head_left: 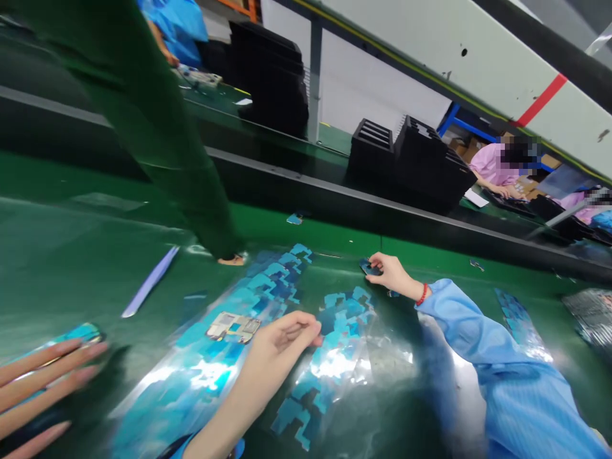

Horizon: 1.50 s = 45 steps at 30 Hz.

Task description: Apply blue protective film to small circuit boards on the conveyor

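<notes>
Left hand: the left hand (282, 338) lies low in the middle, and its fingers (306, 330) are pinched shut on the edge of a clear sheet (335, 363).
Clear sheet: it carries blue sticker bits and lies flat just past the left fingertips. Its long side runs from near the wrist up and away toward the right hand.
Right hand: the right hand (392, 274), with a red band at the wrist, is farther out. Its fingers (380, 260) are closed on a small dark piece (370, 268).
Small dark piece: it sits at the right fingertips, touching the green surface (57, 255). It is too small to tell which way it points.
Long blue sheet (268, 287): it lies beside the left fingers, on their thumb side, slanting away from them.
Small board (233, 326): it rests on the long blue sheet, close to the left knuckles.
Other hand: another person's fingers (43, 382) lie flat and spread, well apart from the left fingers.
Black trays (411, 159): stacked far beyond the right fingers.
</notes>
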Motion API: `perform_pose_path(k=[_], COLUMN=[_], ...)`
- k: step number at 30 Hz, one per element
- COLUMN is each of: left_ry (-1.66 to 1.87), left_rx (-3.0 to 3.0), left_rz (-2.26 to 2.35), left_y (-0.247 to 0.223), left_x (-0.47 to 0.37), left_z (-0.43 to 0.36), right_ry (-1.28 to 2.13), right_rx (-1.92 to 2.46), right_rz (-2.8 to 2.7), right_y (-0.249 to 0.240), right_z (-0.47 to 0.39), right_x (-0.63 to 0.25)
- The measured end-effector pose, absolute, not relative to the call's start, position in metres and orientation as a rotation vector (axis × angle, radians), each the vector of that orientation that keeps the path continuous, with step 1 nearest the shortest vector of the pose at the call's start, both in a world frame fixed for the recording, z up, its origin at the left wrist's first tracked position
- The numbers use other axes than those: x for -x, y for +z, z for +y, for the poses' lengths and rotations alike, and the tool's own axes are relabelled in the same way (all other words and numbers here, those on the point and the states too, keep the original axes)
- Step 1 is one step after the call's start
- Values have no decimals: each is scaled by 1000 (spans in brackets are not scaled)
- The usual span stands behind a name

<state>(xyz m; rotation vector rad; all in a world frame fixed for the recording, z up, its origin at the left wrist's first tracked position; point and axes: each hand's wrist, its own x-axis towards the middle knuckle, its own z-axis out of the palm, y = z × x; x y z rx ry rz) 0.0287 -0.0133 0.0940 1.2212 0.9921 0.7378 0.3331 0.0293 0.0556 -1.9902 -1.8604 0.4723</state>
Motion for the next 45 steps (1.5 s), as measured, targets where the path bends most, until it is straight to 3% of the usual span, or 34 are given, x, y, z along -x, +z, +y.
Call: perform_pose_path(k=[7,14,21,33,45], left_ry=[705,655,754,1113,829], left_rx=[-1214,-1113,-1019,-784,-1292], left_rz=[853,632,676,939,803], left_y=[97,102,104,93,87], left_x=[-27,-24,-22,-13,-47], left_z=[-20,-24,-16,1,-38], right_ry=[332,284,261,558,819], right_rx=[1897,1912,1840,1614,1567], right_rz=[-2062,-2101,-2110,-2144,-1545], right_y=[73,48,48,82,109], right_z=[110,227,252,68,-92], right_x=[-285,-227,-227,-283,-249])
